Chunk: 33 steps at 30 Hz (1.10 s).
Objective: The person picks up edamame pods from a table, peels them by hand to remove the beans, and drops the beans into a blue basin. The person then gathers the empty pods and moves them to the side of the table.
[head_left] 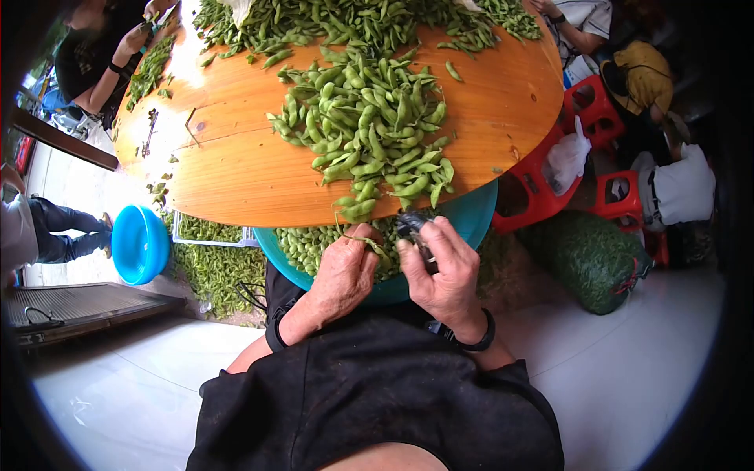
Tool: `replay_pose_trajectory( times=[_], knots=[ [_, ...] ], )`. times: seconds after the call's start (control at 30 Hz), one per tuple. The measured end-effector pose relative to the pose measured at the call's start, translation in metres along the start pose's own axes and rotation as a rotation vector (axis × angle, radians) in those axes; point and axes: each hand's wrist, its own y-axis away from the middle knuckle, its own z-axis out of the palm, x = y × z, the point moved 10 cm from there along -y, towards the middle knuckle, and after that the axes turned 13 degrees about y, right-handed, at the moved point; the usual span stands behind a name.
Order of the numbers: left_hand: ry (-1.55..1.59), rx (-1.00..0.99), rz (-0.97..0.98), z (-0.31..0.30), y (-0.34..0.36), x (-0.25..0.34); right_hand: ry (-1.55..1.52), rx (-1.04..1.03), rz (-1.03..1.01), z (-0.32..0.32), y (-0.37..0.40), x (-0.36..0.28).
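My left hand [343,267] is closed in a pinch over the blue basin, with a thin green bean pod [375,246] sticking out of its fingertips. Just to its right, my right hand [445,271] is curled around a small black hand tool [411,224] whose exact kind I cannot make out. Below both hands, the blue basin [481,216] holds many plump green pods [302,247]. A heap of green bean pods [369,125] lies on the wooden table [243,173] and reaches its near edge, right above my fingers.
An empty-looking blue tub [140,245] stands on the floor at left, near loose pods [220,275] and a white crate [212,242]. Red stools [534,188] and a full green net sack [589,259] are at right. Other people sit or stand around the table.
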Motion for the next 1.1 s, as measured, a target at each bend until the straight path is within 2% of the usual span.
replay_pose_trajectory(
  times=[0.07, 0.1, 0.17, 0.2, 0.27, 0.37, 0.43, 0.5, 0.57, 0.63, 0.7, 0.77, 0.87, 0.93, 0.97, 1.03, 1.07, 1.1],
  knots=[
    [-0.093, 0.037, 0.010, 0.001, 0.001, -0.001, 0.005, -0.155, 0.044, 0.013, -0.001, -0.004],
    [-0.093, 0.035, 0.011, 0.003, 0.002, -0.003, 0.018, -0.110, -0.074, 0.016, -0.003, -0.011],
    [-0.136, 0.085, 0.151, 0.001, 0.006, 0.009, 0.011, -0.150, -0.110, 0.026, -0.001, -0.011],
    [-0.151, 0.064, 0.080, 0.001, 0.007, 0.006, 0.010, -0.150, -0.111, 0.029, -0.001, -0.009],
    [-0.170, 0.049, 0.093, -0.002, 0.006, 0.013, 0.018, -0.035, -0.163, 0.021, -0.003, -0.010],
    [-0.219, 0.010, 0.057, -0.008, 0.009, 0.016, 0.030, -0.013, -0.161, 0.014, -0.003, -0.008],
    [0.027, 0.049, -0.036, -0.020, 0.011, 0.012, 0.011, -0.002, -0.113, 0.009, -0.002, -0.006],
    [0.066, 0.086, -0.063, -0.029, 0.011, 0.020, 0.059, 0.015, -0.172, 0.004, 0.000, -0.013],
    [0.715, 0.232, -0.324, -0.030, 0.019, -0.005, 0.088, 0.008, -0.210, 0.007, 0.005, -0.014],
    [0.793, 0.254, -0.361, -0.029, 0.016, -0.011, 0.121, 0.003, -0.244, 0.008, 0.009, -0.014],
    [0.895, 0.222, -0.411, -0.023, 0.013, -0.020, 0.100, -0.109, -0.390, 0.018, 0.016, -0.024],
    [0.873, 0.221, -0.400, -0.022, 0.011, -0.016, 0.087, -0.122, -0.409, 0.020, 0.021, -0.020],
    [0.860, 0.246, -0.396, -0.023, 0.012, -0.017, 0.055, -0.138, -0.378, 0.017, 0.019, -0.018],
    [0.867, 0.272, -0.402, -0.025, 0.014, -0.022, -0.044, -0.156, -0.226, 0.010, 0.011, -0.009],
    [0.936, 0.252, -0.377, -0.023, 0.013, -0.021, -0.046, -0.155, -0.225, 0.010, 0.010, -0.009],
    [1.003, 0.229, -0.353, -0.019, 0.011, -0.018, -0.109, -0.106, 0.046, 0.005, 0.005, 0.020],
    [1.047, 0.215, -0.366, -0.014, 0.011, -0.016, -0.164, -0.151, 0.130, 0.010, 0.007, 0.032],
    [1.091, 0.202, -0.380, -0.010, 0.010, -0.014, -0.163, -0.148, 0.133, 0.009, 0.007, 0.031]
  ],
)
